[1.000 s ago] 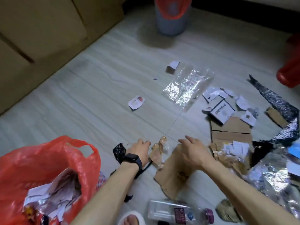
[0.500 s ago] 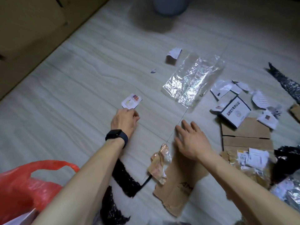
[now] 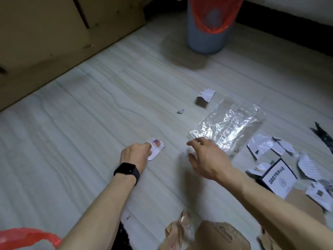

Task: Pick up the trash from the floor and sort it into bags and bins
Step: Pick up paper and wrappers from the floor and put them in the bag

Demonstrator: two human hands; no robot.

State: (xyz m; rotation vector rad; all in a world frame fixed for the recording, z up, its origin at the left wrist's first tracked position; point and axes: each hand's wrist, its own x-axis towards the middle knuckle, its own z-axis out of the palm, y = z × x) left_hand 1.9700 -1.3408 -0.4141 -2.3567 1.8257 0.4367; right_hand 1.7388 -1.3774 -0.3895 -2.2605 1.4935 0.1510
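The paper scrap (image 3: 157, 145) lay on the floor left of the clear plastic sheet (image 3: 228, 127), and my left hand (image 3: 134, 156) had just pinched its edge. My right hand (image 3: 207, 156) had left the cardboard (image 3: 218, 235) and hovered open, empty, at the sheet's near corner. Bagging looked next.

Dim, soft-focus view; edges bend, faint shadows.

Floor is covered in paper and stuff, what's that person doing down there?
A person is picking trash off the floor. Their left hand, with a black watch, pinches a small printed paper scrap lying there. Their right hand reaches, open, toward the near edge of a clear plastic bag. More torn paper and cardboard lie to the right. A blue bin with a red liner waits at the back.
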